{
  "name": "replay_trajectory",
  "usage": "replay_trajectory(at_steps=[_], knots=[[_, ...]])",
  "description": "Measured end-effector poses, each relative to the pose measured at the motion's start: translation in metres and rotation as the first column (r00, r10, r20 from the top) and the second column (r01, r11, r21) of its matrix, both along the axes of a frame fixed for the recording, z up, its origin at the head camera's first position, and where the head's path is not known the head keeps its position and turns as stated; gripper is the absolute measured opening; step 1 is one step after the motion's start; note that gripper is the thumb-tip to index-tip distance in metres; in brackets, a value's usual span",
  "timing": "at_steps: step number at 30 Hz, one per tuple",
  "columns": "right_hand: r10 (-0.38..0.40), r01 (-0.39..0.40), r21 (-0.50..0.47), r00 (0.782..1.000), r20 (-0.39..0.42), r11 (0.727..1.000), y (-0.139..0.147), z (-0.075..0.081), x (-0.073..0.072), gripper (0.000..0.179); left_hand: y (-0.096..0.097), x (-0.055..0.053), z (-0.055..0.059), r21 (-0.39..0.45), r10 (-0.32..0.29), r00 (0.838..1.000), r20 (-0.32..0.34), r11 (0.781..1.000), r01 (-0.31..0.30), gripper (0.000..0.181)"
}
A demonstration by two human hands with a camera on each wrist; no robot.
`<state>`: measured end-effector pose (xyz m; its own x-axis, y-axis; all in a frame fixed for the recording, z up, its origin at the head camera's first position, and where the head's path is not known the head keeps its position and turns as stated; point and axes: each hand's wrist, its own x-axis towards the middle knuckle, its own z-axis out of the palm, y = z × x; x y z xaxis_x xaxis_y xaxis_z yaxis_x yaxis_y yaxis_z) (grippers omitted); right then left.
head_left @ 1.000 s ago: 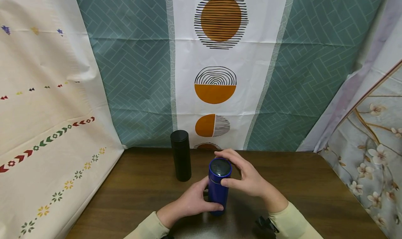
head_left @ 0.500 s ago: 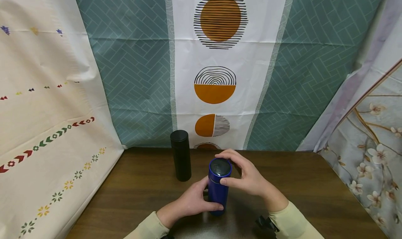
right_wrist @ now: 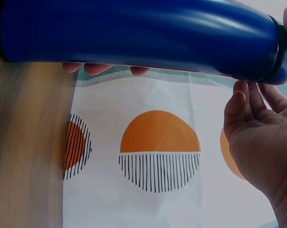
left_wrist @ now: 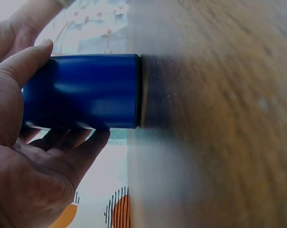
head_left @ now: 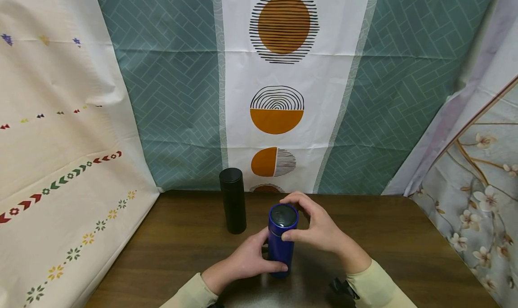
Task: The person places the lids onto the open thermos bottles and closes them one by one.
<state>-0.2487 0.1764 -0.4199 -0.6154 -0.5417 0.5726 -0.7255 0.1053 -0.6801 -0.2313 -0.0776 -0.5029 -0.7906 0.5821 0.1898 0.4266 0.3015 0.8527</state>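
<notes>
A blue thermos flask [head_left: 280, 252] with a dark, glossy top stands upright on the wooden table. Around its lower body the left hand [head_left: 256, 257] is wrapped, thumb on the near side; the left wrist view shows the fingers under the blue body [left_wrist: 93, 90] and its base at the table. The right hand [head_left: 317, 225] holds the flask's cap [head_left: 284, 216], thumb in front and fingers behind. In the right wrist view the right hand [right_wrist: 264, 133] is by the cap end, with the thumb partly cut off by the frame edge.
A black thermos flask [head_left: 233, 202] stands upright behind and left of the blue one. The brown wooden table [head_left: 170, 236] ends at a teal and white patterned cloth [head_left: 178, 119]. Cream cloth [head_left: 69, 164] hangs on the left, floral cloth [head_left: 477, 200] on the right.
On the cap, the right thumb has shifted slightly left and the right fingertips slightly right. The left hand and both flasks stay in place.
</notes>
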Motion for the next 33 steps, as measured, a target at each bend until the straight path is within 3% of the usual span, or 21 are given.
replay_trajectory(at_steps=[7, 15, 33], knots=[[0.069, -0.068, 0.026, 0.997, -0.044, 0.997, 0.0018, -0.0022, -0.0021, 0.082, -0.0002, 0.0001, 0.0002, 0.011, -0.015, 1.0, 0.003, 1.0, 0.015, 0.085], [0.144, -0.142, 0.035, 0.986, -0.084, 0.989, 0.0012, -0.0017, -0.0011, 0.076, -0.0004, 0.0007, 0.0001, 0.011, -0.016, 1.0, 0.021, 1.0, 0.015, 0.083], [0.064, -0.063, 0.019, 0.995, -0.076, 0.998, 0.0004, 0.0013, -0.0008, 0.064, -0.0006, 0.0011, 0.0011, 0.004, -0.01, 1.0, 0.013, 1.0, 0.01, 0.085]])
